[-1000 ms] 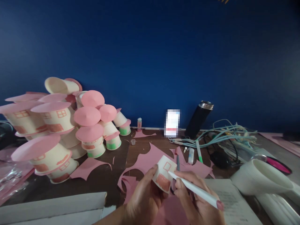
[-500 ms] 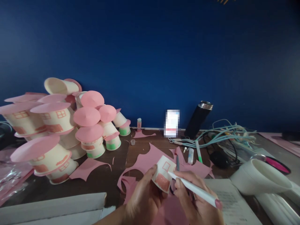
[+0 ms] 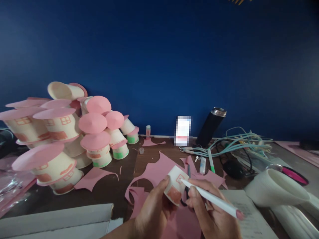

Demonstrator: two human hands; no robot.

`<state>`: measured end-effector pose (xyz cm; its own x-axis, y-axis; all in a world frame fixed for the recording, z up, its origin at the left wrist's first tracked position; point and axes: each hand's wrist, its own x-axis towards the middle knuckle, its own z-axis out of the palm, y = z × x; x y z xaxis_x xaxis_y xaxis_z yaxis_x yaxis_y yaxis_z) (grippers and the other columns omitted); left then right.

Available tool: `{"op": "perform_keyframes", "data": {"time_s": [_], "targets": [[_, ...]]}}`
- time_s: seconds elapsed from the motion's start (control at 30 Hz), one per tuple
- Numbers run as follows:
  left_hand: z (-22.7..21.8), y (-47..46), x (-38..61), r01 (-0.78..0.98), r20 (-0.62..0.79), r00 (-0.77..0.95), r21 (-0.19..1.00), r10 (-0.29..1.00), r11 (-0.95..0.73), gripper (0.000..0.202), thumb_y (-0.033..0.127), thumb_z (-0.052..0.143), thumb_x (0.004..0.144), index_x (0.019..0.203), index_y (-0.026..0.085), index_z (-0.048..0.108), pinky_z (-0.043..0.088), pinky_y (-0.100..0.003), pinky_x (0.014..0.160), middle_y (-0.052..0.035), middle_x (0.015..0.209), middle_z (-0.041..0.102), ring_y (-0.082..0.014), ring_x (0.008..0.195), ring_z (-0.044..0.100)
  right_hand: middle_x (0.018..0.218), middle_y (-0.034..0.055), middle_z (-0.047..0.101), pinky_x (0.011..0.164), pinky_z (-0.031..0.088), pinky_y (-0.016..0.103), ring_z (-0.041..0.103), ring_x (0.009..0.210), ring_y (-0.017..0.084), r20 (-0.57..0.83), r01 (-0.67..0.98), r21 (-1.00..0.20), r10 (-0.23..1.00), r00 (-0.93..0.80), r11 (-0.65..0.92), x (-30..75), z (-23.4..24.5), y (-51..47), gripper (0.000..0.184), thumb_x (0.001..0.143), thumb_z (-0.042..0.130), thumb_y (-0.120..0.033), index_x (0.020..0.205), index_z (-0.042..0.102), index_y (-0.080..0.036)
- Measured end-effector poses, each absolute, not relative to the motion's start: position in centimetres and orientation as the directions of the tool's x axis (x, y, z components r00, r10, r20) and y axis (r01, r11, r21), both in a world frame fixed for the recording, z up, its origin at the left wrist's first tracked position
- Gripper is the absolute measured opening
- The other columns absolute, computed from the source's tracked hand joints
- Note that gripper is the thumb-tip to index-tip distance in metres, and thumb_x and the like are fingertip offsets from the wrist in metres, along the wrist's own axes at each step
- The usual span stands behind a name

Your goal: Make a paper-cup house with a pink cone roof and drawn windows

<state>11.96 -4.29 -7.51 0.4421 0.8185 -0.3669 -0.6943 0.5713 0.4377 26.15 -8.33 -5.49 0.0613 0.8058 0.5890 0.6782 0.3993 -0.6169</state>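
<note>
My left hand (image 3: 154,212) is closed round a small upturned paper cup (image 3: 175,186) with a pink door and a pink window outline drawn on its side. My right hand (image 3: 214,215) grips a white marker with a pink cap (image 3: 211,199), and its tip rests on the window outline on the cup. Both hands are low in the middle of the view, over pink paper offcuts (image 3: 157,169) on the dark wooden table (image 3: 109,189).
A heap of cup houses with pink cone roofs (image 3: 62,132) fills the left. At the back stand a glue stick (image 3: 148,131), a black flask (image 3: 211,126) and tangled cables (image 3: 236,142). Stacked white cups (image 3: 276,189) lie at the right, a white board (image 3: 57,219) at the front left.
The cup has turned slightly in my left hand and the marker tip has moved up from near the door to the window outline. Nothing else has moved.
</note>
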Motion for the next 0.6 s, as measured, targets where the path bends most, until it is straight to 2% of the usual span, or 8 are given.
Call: {"op": "perform_keyframes", "data": {"time_s": [0.13, 0.4, 0.6], "targets": [[-7.69, -4.22, 11.99, -0.697, -0.351, 0.437, 0.45, 0.828, 0.559, 0.025, 0.033, 0.063, 0.085, 0.096, 0.012, 0.072, 0.045, -0.027, 0.078, -0.0068, 0.081, 0.07, -0.0162, 0.073, 0.06, 0.093, 0.0069, 0.07, 0.053, 0.059, 0.021, 0.074, 0.077, 0.019, 0.597, 0.686, -0.607, 0.8, 0.061, 0.4, 26.23, -5.58, -8.35, 0.019, 0.092, 0.056, -0.023, 0.11, 0.061, -0.022], [-7.59, -4.23, 11.9, -0.7, -0.314, 0.449, 0.459, 0.837, 0.547, 0.026, 0.032, 0.059, 0.088, 0.098, 0.011, 0.072, 0.044, -0.027, 0.075, -0.0083, 0.086, 0.071, -0.0167, 0.076, 0.06, 0.093, 0.0064, 0.071, 0.059, 0.06, 0.023, 0.073, 0.079, 0.019, 0.587, 0.697, -0.602, 0.808, 0.054, 0.391, 26.15, -5.53, -8.3, 0.018, 0.092, 0.055, -0.024, 0.109, 0.061, -0.022], [-7.64, -4.33, 12.01, -0.693, -0.33, 0.447, 0.46, 0.831, 0.555, 0.027, 0.033, 0.058, 0.089, 0.099, 0.012, 0.07, 0.039, -0.024, 0.06, -0.007, 0.083, 0.07, -0.0151, 0.07, 0.058, 0.094, 0.0066, 0.071, 0.061, 0.06, 0.024, 0.073, 0.082, 0.02, 0.597, 0.715, -0.578, 0.801, 0.042, 0.393, 26.19, -5.45, -8.27, 0.018, 0.093, 0.055, -0.024, 0.109, 0.061, -0.022]]}}
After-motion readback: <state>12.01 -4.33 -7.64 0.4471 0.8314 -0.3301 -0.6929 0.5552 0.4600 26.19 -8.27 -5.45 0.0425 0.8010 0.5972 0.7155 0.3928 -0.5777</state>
